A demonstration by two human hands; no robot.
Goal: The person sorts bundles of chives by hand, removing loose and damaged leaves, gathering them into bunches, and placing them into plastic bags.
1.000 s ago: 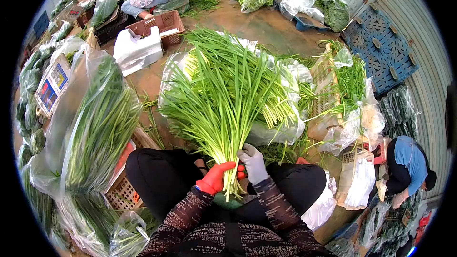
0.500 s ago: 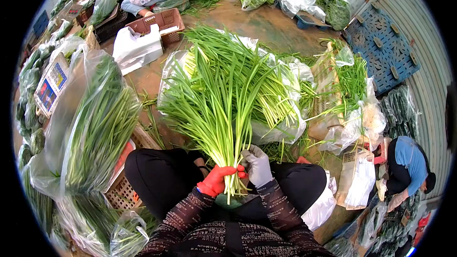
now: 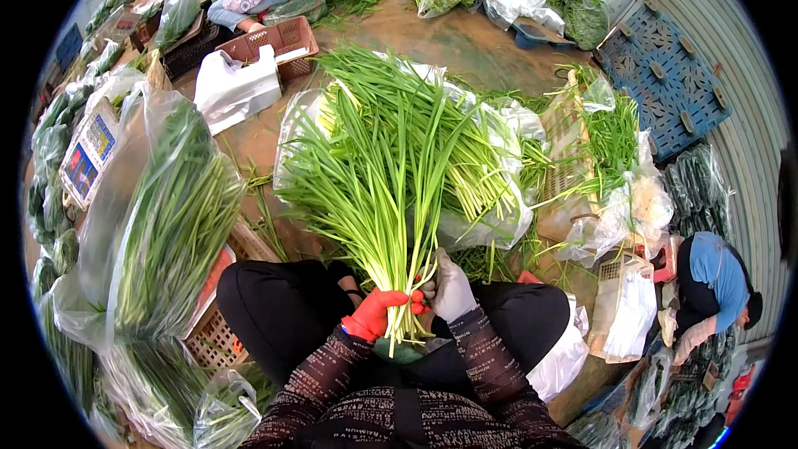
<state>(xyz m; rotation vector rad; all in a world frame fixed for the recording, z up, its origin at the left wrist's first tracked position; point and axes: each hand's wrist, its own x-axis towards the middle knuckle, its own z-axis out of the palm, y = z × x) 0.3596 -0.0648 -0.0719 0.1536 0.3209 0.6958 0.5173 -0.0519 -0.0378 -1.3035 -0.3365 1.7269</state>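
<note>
My left hand (image 3: 374, 314), in a red glove, is wrapped round the pale stalk ends of a bunch of garlic chives (image 3: 391, 233). The long green leaves fan out away from me. My right hand (image 3: 453, 289), in a grey glove, is closed at the right edge of the same stalks, touching a stalk there; its fingertips are partly hidden. Beyond the bunch, a pile of loose garlic chives (image 3: 478, 170) lies on a clear plastic sheet (image 3: 499, 233) on the floor, and the held leaves overlap it.
A large plastic bag of chives (image 3: 174, 233) stands at left beside a scale (image 3: 91, 154). A brown crate (image 3: 287, 37) and white bags (image 3: 237, 87) lie ahead. At right are a crate with greens (image 3: 569, 150), a blue pallet (image 3: 665, 75) and a seated person (image 3: 715, 274).
My right hand has shifted slightly along the stalk edge, its fingers now a little higher. The left hand keeps its hold on the bunch. The person at right has moved an arm.
</note>
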